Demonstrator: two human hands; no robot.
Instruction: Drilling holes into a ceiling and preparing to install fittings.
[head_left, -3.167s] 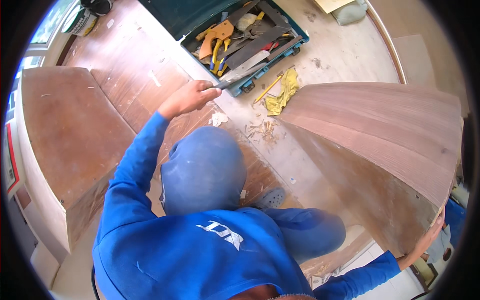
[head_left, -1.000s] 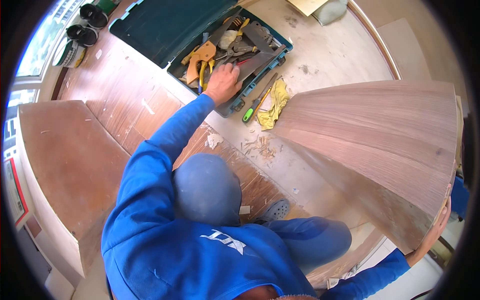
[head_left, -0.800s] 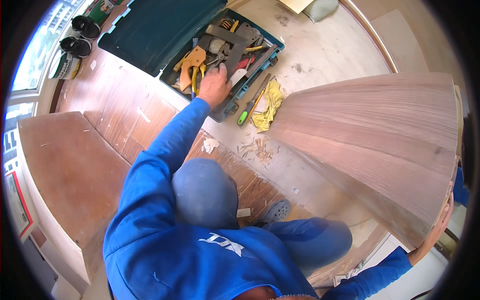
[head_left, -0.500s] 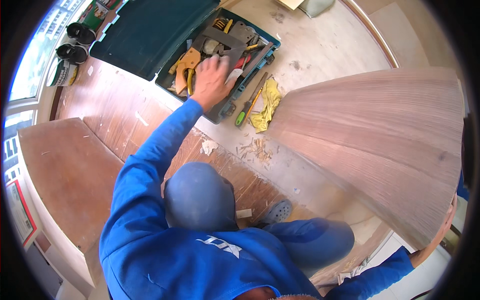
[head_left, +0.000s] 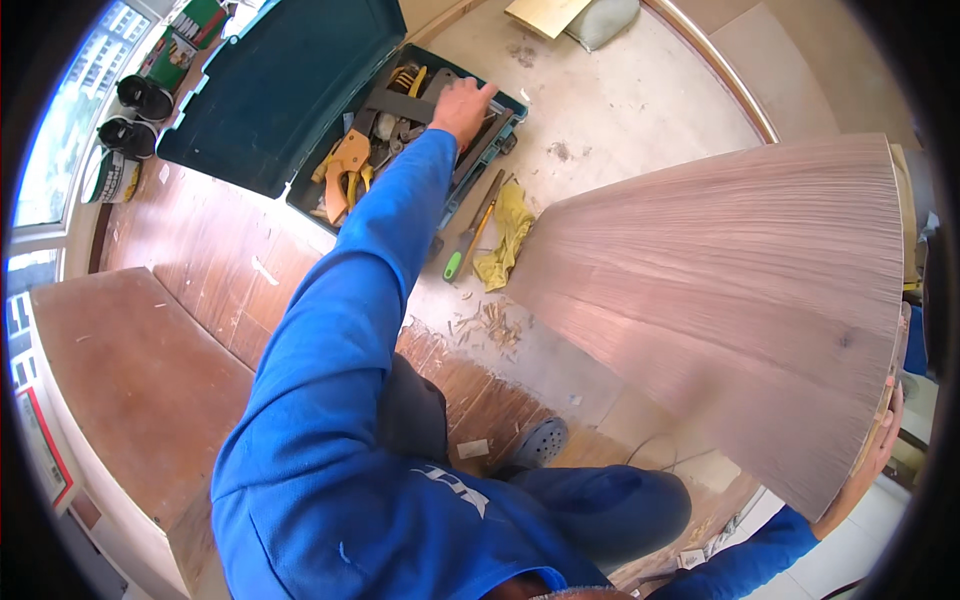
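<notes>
Left hand stretched far forward on a blue sleeve, resting palm-down in the open tool case on the floor. Fingers lie loosely together over the tools; whether they pinch anything I cannot tell, since the back of the hand hides what is under it. Case lid, dark green, folded back to the left. In the tray just left of the hand: orange-handled pliers and a jumble of dark metal tools.

Right hand at the far right, fingers curled around the lower edge of a large wood panel, which stands tilted and takes up most of the right side. Only part of this hand shows behind the panel's edge.

On the floor between case and panel: a screwdriver with a green handle and a crumpled yellow cloth, just beside each other. Wood shavings scattered nearer. Grey shoe below. A brown board lies at left.
</notes>
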